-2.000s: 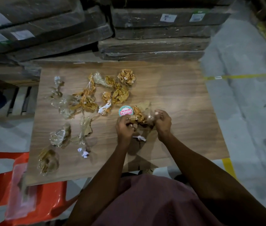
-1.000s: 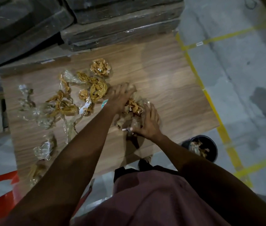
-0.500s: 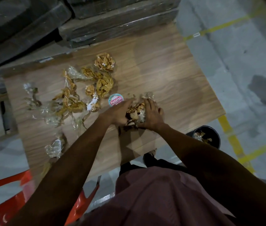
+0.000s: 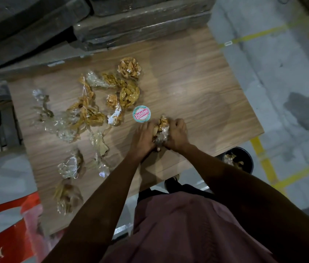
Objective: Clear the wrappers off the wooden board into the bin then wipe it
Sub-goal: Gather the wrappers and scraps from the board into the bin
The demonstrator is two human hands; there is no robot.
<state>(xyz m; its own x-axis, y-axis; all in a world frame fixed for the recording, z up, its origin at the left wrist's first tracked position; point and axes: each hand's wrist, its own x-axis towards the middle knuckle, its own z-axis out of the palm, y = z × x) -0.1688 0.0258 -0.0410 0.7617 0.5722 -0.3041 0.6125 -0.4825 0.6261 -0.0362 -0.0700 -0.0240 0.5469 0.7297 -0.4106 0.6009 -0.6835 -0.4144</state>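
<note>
Where fingers lay spread before, left hand [image 4: 143, 135] and right hand [image 4: 176, 134] now clenched around wrapper bundle [image 4: 160, 130].

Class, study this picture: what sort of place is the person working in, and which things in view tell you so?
Probably a warehouse or storeroom. Stacked flat packs in dark plastic wrap stand behind the wooden board, the bare concrete floor carries yellow painted lines, and a black bin stands on that floor.
</note>
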